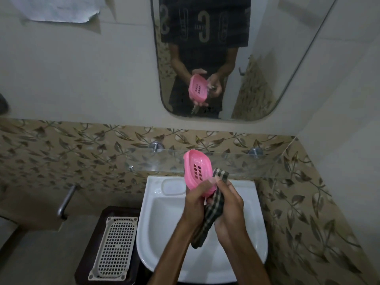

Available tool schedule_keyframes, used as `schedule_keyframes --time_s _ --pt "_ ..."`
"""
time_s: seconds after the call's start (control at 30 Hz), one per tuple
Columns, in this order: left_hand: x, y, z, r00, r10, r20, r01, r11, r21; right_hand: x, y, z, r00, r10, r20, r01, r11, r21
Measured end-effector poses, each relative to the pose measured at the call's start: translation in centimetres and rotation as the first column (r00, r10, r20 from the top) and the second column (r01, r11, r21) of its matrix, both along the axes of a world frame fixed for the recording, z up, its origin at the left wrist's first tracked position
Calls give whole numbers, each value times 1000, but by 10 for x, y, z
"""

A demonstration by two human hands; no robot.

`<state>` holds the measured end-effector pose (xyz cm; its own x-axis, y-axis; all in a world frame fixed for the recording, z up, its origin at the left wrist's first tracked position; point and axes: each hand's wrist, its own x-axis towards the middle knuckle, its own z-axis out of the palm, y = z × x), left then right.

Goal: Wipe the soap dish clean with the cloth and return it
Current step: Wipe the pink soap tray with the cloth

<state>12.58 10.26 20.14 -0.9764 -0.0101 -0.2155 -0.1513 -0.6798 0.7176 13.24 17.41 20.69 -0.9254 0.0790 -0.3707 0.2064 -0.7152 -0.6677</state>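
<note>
Hanging over the white washbasin (156,219), near its back edge, both hands work so that any drips would likely fall into the bowl. Above that edge a glass shelf (236,161) runs along the leaf-patterned tiles, probably where the dish belongs. The checked cloth (209,214) is clasped in the right hand (228,208), its top end poking up beside the dish. The left hand (195,204) grips the pink soap dish (198,171) by its lower end, tilted upright with the slotted hollow facing the person, ready for wiping.
</note>
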Motion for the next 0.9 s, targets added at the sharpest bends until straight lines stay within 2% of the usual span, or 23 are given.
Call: schedule_keyframes --time_s 0.1,0.17,0.2,0.27,0.33,0.4,0.47,0.53,0.6,0.67,0.73,0.83,0.9 --pt "-8 -9 3 999 7 -34 -7 1000 -27 2 -1 -1 998 45 -42 -42 996 80" --pt "-15 -15 5 999 45 -17 -45 999 22 3 0 -2 991 57 -125 -22 964 266" --pt "-18 -18 6 998 67 -20 -66 996 54 3 2 -2 982 50 -183 29 914 404" --pt "-22 -24 8 994 104 -38 -100 990 102 0 9 -3 954 24 -298 178 756 629" --pt "-23 -31 11 994 89 -58 -81 989 121 -7 17 1 924 11 -383 295 617 730" --pt "-23 -36 15 995 42 -93 -26 987 160 -18 25 8 892 92 -443 365 434 824" --pt "-22 -38 19 993 3 -118 24 974 224 -27 27 11 873 244 -421 358 265 895" --pt "-23 -38 19 995 19 -96 6 966 259 -31 28 9 882 345 -322 275 178 945" --pt "-24 -39 18 997 44 -61 -27 968 250 -29 31 2 884 395 -249 209 143 967" --pt "-24 -39 17 998 39 -43 -28 971 237 -26 33 -2 864 440 -244 200 144 969" --pt "-25 -37 16 999 33 -42 -23 973 228 -28 34 -4 866 411 -284 227 182 957" --pt "-28 -35 19 999 -1 -34 7 984 179 -32 37 -7 882 311 -353 321 149 935" --pt "-31 -36 21 1000 -16 -6 17 983 181 -29 36 -9 823 391 -412 384 152 911"
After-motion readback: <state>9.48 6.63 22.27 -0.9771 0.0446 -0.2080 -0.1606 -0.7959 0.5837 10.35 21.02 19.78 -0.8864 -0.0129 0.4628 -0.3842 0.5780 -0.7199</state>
